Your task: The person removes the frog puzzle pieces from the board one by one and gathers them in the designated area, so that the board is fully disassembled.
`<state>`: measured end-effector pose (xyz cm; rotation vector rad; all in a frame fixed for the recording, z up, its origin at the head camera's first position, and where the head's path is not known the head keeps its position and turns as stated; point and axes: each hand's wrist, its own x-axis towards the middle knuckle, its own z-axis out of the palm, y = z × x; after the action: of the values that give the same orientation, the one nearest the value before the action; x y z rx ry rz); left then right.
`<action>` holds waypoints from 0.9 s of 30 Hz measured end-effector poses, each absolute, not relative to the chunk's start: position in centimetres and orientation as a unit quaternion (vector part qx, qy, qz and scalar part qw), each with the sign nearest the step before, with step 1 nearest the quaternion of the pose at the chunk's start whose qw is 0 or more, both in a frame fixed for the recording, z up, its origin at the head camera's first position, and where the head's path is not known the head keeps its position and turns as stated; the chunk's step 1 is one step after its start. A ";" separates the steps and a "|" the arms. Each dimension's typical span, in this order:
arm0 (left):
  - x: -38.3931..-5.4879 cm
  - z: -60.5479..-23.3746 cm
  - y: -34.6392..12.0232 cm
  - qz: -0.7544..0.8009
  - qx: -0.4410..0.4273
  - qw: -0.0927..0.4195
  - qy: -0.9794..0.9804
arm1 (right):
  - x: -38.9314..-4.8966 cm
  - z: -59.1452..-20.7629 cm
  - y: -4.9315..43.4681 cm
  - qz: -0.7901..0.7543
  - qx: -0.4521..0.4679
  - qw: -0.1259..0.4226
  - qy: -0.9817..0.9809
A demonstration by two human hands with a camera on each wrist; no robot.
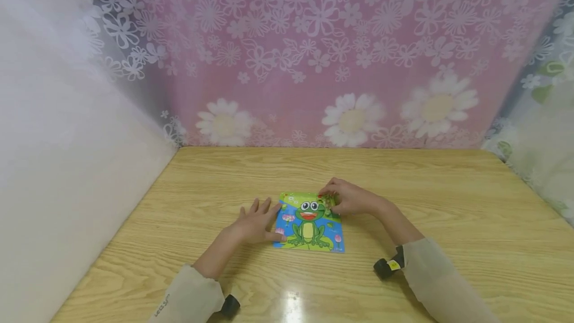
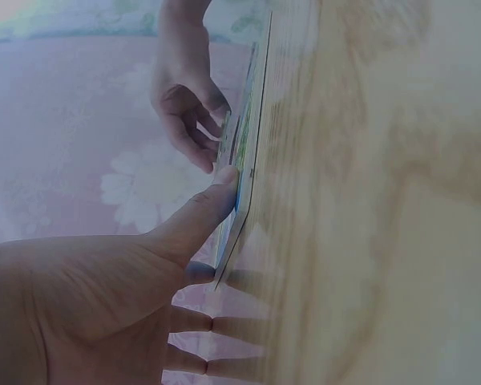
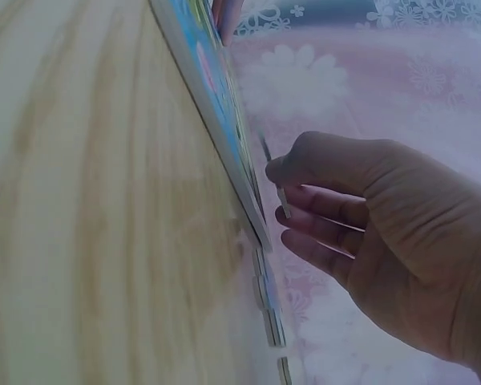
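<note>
A square jigsaw puzzle board (image 1: 309, 221) with a green frog on a blue and green pond lies flat on the table. My left hand (image 1: 255, 226) is at its left side, fingers spread, with the thumb (image 2: 212, 196) resting on the board's edge. Over the upper right corner, my right hand (image 1: 354, 199) pinches a thin puzzle piece (image 3: 284, 200) between thumb and fingers. In the right wrist view that piece is held on edge, close above the board. The hand partly hides this corner in the head view.
Several small flat pieces (image 3: 273, 325) lie on the table beyond the board in the right wrist view. The wood-grain table (image 1: 215, 173) meets a pink flowered curtain (image 1: 278, 88) at the back and a white wall (image 1: 67, 138) at left.
</note>
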<state>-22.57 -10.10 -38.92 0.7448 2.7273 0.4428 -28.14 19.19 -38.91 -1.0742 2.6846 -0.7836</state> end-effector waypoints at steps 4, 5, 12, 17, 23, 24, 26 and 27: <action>-22.7 -39.3 -10.0 0.144 0.256 0.134 0.946 | -27.8 -38.4 19.8 -0.260 -0.361 0.068 0.893; -22.8 -39.4 -10.0 0.144 0.256 0.134 0.946 | -27.7 -38.3 20.0 -0.258 -0.362 0.064 0.893; -22.8 -39.6 -10.1 0.147 0.256 0.134 0.946 | -26.9 -37.5 21.7 -0.256 -0.357 0.053 0.897; -22.9 -39.6 -10.1 0.148 0.257 0.133 0.946 | -26.3 -37.1 23.2 -0.259 -0.344 0.046 0.901; -22.9 -39.6 -10.1 0.145 0.257 0.138 0.946 | -25.9 -37.1 25.1 -0.255 -0.332 0.040 0.907; -22.9 -39.6 -10.1 0.144 0.257 0.138 0.946 | -25.8 -37.1 25.4 -0.255 -0.331 0.038 0.908; -22.9 -39.6 -10.1 0.144 0.257 0.138 0.946 | -25.7 -37.1 26.0 -0.259 -0.327 0.034 0.908; -22.9 -39.6 -10.1 0.144 0.258 0.138 0.946 | -25.6 -37.0 26.3 -0.261 -0.323 0.034 0.909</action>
<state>-22.93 -10.11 -39.61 0.7455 2.7355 0.4154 -25.60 26.33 -37.05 -0.9933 2.7965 -0.8033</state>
